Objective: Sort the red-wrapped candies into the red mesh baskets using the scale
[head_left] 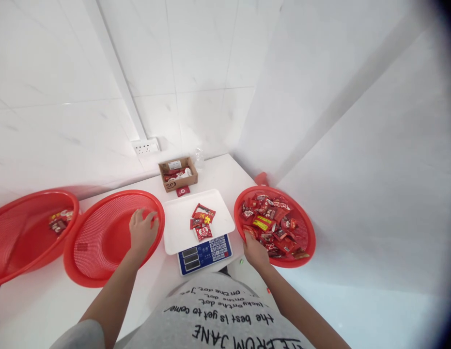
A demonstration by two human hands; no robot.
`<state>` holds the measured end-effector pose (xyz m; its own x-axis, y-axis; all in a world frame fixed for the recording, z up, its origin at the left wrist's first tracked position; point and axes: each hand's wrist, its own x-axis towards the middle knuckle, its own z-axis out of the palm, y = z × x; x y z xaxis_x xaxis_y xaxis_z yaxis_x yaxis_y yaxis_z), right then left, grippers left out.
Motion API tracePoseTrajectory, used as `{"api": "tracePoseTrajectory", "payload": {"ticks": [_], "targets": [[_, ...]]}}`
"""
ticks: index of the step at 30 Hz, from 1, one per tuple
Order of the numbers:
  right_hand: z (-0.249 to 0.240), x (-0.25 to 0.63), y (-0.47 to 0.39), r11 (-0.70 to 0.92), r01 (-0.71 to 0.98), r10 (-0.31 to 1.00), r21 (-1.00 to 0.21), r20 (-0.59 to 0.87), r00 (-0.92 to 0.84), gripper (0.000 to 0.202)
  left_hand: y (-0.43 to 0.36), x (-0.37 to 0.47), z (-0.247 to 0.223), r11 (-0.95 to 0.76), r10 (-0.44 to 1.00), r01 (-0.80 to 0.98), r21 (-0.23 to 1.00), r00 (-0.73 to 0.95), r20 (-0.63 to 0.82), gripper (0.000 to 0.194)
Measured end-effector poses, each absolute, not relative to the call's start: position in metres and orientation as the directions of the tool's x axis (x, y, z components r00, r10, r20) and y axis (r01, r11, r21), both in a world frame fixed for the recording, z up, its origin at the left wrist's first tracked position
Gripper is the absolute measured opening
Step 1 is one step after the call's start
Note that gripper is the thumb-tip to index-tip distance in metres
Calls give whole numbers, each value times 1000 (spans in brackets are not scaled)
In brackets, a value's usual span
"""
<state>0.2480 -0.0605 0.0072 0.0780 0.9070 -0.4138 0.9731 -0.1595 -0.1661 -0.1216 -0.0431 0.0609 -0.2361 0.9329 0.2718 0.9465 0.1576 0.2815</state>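
Observation:
My left hand [143, 231] hovers over the right side of a red mesh basket [96, 232]. Its fingers are bent but apart, with nothing between them. My right hand [256, 249] is at the near left rim of another red basket [308, 231], which is full of small red snack packets [279, 220]. The fingers curl in over that rim beside the packets, and their grip is partly hidden. Between my hands, a digital scale [203, 254] carries a white tray [178, 232] with several small packets [203, 220] near its middle.
Behind the scale, an open cardboard box [179, 183] contains red packets, and one red packet [183, 191] lies before it. A third red basket [29, 261] at far left holds a few packets [60, 221]. Walls close in behind and right; a socket [146, 146] is mounted behind.

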Motion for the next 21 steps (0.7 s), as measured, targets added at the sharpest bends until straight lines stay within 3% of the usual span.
{"api": "tracePoseTrajectory", "payload": {"ticks": [3,7,9,15,21], "targets": [[6,248,-61,-158,972,911,-174,-404,76,47,-41,-106,51,-14,937,967,256,-77,341,27],[6,248,-61,-153,968,919,-200,-390,65,47,-38,-52,36,-345,937,858,380,292,192,29],[8,248,-61,-151,968,917,-199,-394,62,47,-39,-26,31,-400,914,833,382,393,101,33],[12,247,-60,-154,972,907,-177,-416,68,46,-39,0,25,-320,928,893,315,362,-84,32],[8,248,-60,-161,966,912,-202,-404,68,47,-43,-28,45,-203,978,910,361,206,32,28]]}}
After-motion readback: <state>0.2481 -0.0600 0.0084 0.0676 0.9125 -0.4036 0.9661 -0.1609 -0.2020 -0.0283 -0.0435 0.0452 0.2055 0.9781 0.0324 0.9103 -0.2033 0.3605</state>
